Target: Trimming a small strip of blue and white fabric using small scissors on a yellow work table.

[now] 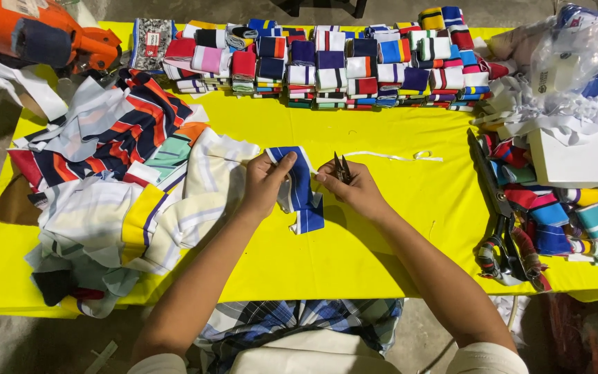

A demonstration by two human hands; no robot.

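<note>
Plaid-clad lap was closest, right under the yellow surface [382,228]. Left hand [266,183] was pinching a blue-and-white striped knit strip [301,190] just above the middle of it, right hand [354,185] closed around small thread snips [341,167] right beside the strip's edge. Imo best to keep the strip taut and nip only the loose thread, blades away from the knit. Big shears [496,201] lay off right

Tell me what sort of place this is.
Probably a garment workshop's trimming table: folded striped knit pieces stacked in rows, a loose fabric heap, big shears, and the right hand holding thread snips.
</note>
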